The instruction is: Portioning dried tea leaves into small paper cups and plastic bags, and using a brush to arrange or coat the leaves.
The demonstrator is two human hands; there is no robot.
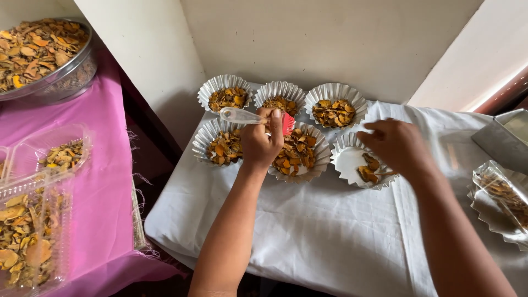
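While left hand (260, 142) grips brush (254, 117) lying crosswise, bristles rightward, right hand (397, 146) loosely curled, empty.

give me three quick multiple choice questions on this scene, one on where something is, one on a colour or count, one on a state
1. Where is the large metal bowl of dried slices?
A. far left, on the pink cloth
B. on the white cloth's right edge
C. under the right hand

2. What colour are the bristles of the brush in the left hand?
A. blue
B. red
C. black

3. How full is the fluted paper cup under the right hand?
A. heaped
B. a few slices only
C. turned upside down

Answers:
1. A: the metal bowl sits at the top left on the pink cloth.
2. B: the left hand grips a clear-handled brush whose bristle end is red.
3. B: the cup below the right hand shows mostly white base, with a few slices.
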